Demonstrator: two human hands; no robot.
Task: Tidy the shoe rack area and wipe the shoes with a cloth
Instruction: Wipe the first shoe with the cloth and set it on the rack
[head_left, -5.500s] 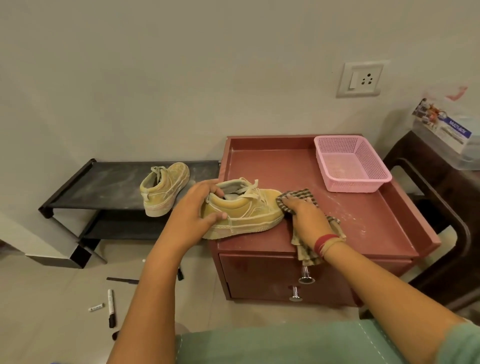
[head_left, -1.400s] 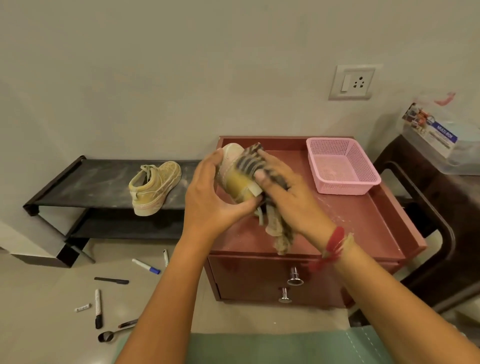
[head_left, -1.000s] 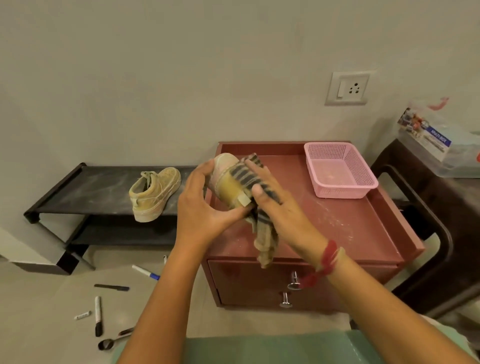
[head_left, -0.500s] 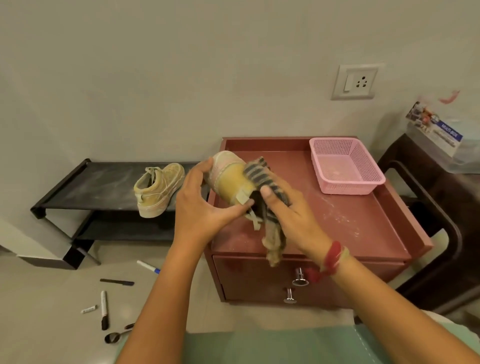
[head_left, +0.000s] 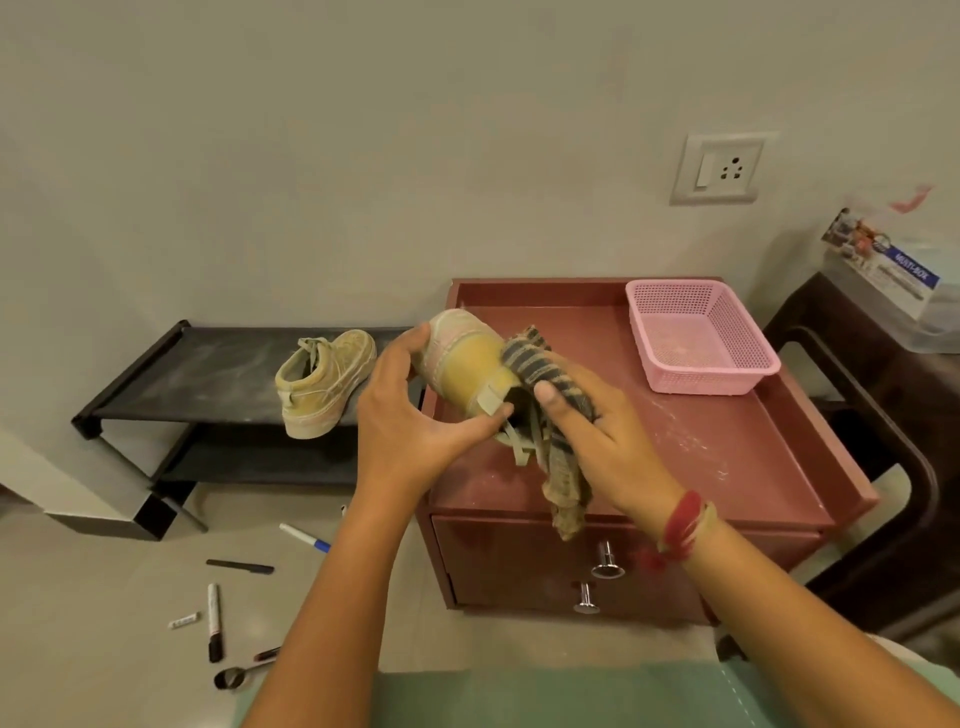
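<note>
- Yellow shoe (head_left: 470, 371) at frame centre in the head view: your left hand (head_left: 415, 421) curls round it, holding it over the red cabinet (head_left: 727, 441).
- Your right hand (head_left: 597, 441) grips the striped cloth (head_left: 545, 364) against the shoe (its tail hangs down).
- Second shoe (head_left: 324, 382) sits on the black rack (head_left: 208, 374), left of centre.
- Pink basket (head_left: 701, 343) stands on the cabinet, right of centre.

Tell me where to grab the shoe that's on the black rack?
Probably by the heel. The shoe stands upright on its sole on the black rack, heel nearest the front edge, opening facing up. Come from the front and above, fingers inside the opening, thumb behind the heel.
</note>
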